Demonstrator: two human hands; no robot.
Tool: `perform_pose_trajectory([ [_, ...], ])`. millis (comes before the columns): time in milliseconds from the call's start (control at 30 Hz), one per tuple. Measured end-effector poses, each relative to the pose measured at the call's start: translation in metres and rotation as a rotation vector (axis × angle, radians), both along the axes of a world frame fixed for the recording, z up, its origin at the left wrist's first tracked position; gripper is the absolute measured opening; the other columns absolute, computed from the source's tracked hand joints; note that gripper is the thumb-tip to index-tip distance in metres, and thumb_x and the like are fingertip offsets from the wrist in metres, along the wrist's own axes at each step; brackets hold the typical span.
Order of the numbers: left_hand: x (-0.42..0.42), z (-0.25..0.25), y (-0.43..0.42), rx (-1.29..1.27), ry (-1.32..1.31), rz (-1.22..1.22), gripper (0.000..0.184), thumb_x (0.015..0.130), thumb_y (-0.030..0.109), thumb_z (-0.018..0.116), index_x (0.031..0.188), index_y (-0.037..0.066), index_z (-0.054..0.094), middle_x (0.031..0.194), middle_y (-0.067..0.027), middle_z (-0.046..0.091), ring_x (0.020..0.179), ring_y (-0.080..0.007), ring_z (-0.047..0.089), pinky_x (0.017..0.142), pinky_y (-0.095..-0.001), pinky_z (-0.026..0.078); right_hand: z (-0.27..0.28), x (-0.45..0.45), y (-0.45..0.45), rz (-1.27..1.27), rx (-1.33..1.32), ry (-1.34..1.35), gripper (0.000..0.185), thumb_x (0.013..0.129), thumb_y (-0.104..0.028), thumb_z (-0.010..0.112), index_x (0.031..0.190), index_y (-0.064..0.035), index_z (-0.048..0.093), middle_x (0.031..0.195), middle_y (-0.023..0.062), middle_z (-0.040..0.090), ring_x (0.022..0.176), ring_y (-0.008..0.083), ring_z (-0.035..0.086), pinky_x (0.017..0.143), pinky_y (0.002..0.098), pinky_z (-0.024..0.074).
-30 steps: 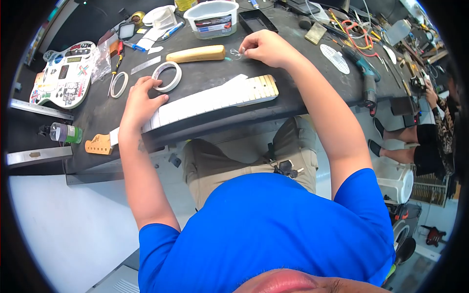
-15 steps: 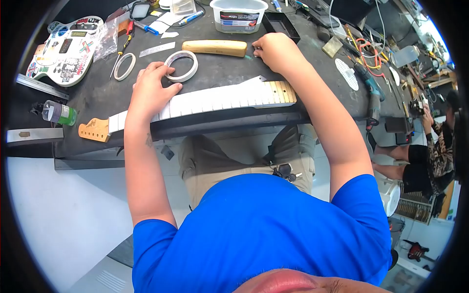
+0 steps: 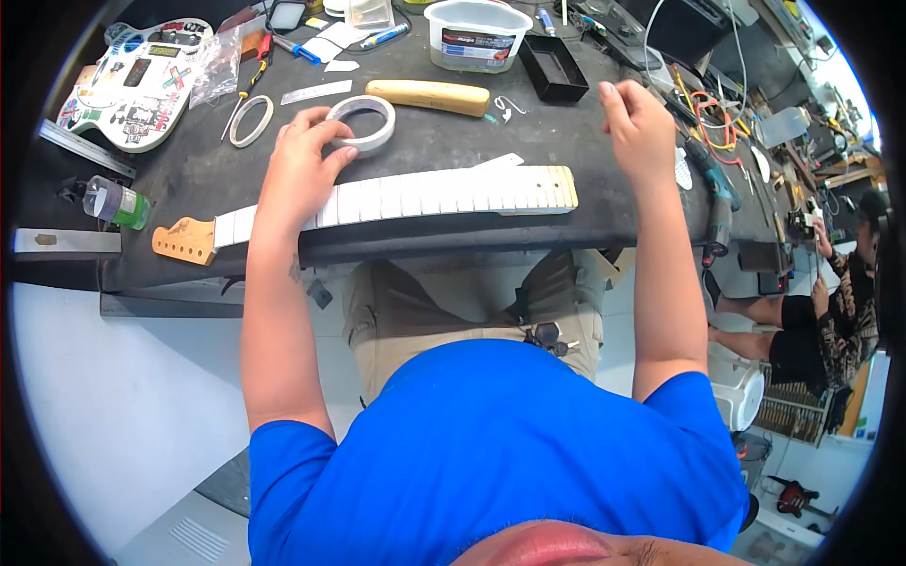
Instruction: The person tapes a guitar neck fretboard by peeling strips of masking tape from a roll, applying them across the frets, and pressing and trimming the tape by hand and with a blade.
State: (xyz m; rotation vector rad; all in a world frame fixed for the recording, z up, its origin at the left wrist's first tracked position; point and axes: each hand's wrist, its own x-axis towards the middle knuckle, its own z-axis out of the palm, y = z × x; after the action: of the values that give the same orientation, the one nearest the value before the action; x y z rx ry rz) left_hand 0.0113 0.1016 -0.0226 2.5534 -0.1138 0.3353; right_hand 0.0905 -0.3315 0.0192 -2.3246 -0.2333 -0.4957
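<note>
My left hand (image 3: 304, 168) is closed on the left rim of a roll of masking tape (image 3: 385, 138), thumb in front and fingers behind. Below it lies a guitar neck (image 3: 184, 241) with white tape strips (image 3: 406, 196) covering most of its fretboard; bare wood shows at the headstock and the right end. My right hand (image 3: 638, 132) is raised right of the black tray (image 3: 552, 71), fingers curled with thumb and forefinger together. Whatever it pinches, if anything, is hidden. A yellowish wooden block (image 3: 429, 96) and small white scraps (image 3: 508, 108) lie between the hands.
A thinner tape roll (image 3: 250, 104), a steel ruler (image 3: 316, 91) and a stickered guitar body (image 3: 137, 104) lie left. A clear tub (image 3: 477, 57) stands behind. On the right are a power tool (image 3: 719, 189) and cables. Another person (image 3: 835, 311) sits beyond.
My right hand has moved right, away from the wooden block's end, uncovering white scraps. My left hand stays at the tape roll. The view has shifted slightly.
</note>
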Motion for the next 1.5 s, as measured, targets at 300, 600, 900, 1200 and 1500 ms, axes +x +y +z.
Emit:
perform_pose_trajectory([
  [300,-0.042,0.036,-0.044,-0.634,-0.141,-0.331,0.022,0.111,0.021,0.080,0.121,0.001,0.077,0.132,-0.0100,0.081,0.154,-0.0312,0.056,0.129,-0.0485,0.040,0.001,-0.082,0.078,0.484,0.467,-0.041,0.010,0.104,-0.003,0.078,0.113,-0.0018,0.074,0.114,0.0048,0.072,0.109,0.0123,0.070,0.098,0.0290,0.0570],
  [600,-0.091,0.063,-0.106,-0.228,-0.397,-0.251,0.026,0.097,0.021,0.092,0.114,0.004,0.081,0.094,-0.0071,0.080,0.083,-0.0234,0.067,0.090,-0.0367,0.050,0.013,-0.119,0.119,0.586,0.604,-0.063,0.014,0.097,-0.002,0.084,0.109,0.0035,0.079,0.132,0.0132,0.073,0.123,0.0222,0.071,0.110,0.0385,0.0586],
  [900,-0.103,0.069,-0.121,-0.032,-0.462,-0.305,0.028,0.096,0.017,0.093,0.116,0.001,0.080,0.099,-0.0093,0.081,0.086,-0.0253,0.066,0.091,-0.0389,0.046,0.016,-0.125,0.101,0.616,0.503,-0.122,0.007,0.094,-0.002,0.082,0.098,0.0017,0.078,0.136,0.0150,0.074,0.123,0.0213,0.073,0.107,0.0377,0.0603],
  [1200,-0.101,0.062,-0.126,-0.074,-0.496,-0.325,0.027,0.097,0.023,0.091,0.114,0.006,0.078,0.094,-0.0061,0.079,0.080,-0.0258,0.068,0.084,-0.0417,0.040,0.014,-0.123,0.101,0.589,0.406,-0.223,0.010,0.094,-0.008,0.079,0.097,-0.0010,0.072,0.139,0.0195,0.075,0.126,0.0365,0.074,0.105,0.0455,0.0591],
  [1500,-0.101,0.052,-0.127,-0.351,-0.280,-0.176,0.031,0.099,0.026,0.092,0.117,0.003,0.081,0.100,-0.0136,0.084,0.083,-0.0279,0.072,0.085,-0.0395,0.051,0.008,-0.120,0.102,0.559,0.467,-0.177,0.013,0.097,-0.009,0.080,0.104,0.0000,0.073,0.136,0.0177,0.077,0.116,0.0362,0.078,0.102,0.0452,0.0617],
])
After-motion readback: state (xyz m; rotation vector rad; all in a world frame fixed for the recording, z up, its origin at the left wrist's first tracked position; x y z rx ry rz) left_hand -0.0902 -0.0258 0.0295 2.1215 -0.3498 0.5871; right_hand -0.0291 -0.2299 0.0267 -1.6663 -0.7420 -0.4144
